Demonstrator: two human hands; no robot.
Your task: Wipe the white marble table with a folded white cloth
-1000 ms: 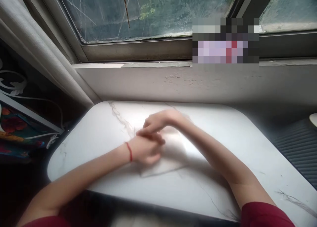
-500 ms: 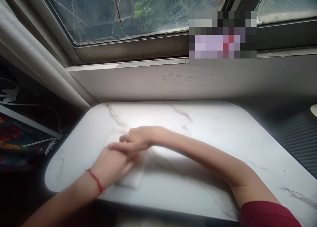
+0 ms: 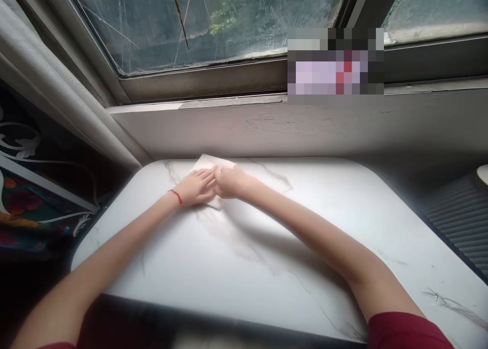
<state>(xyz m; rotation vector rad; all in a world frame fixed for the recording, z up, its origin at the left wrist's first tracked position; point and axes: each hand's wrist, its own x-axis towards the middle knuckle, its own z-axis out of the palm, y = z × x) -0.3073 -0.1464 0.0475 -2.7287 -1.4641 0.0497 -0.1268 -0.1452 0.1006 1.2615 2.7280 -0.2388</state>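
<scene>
A thin white sheet, either cloth or paper, lies on the white marbled tabletop near its far edge. My left hand rests flat on the sheet with its fingers stretched out, and a red string bracelet circles that wrist. Against its fingertips sits my right hand, closed, knuckles up, over the sheet's right part. What its curled fingers grip, if anything, is hidden. The sheet's far corner and a near corner show around the hands.
Behind the table stands a pale wall below a window. A light curtain hangs at left, beside a white metal frame. A dark ribbed surface is at right. A blurred-out patch covers part of the sill.
Both hands and the white sheet have moved away from me, toward the table's far edge. My left hand now lies flatter, and the right is at its fingertips instead of across it.
</scene>
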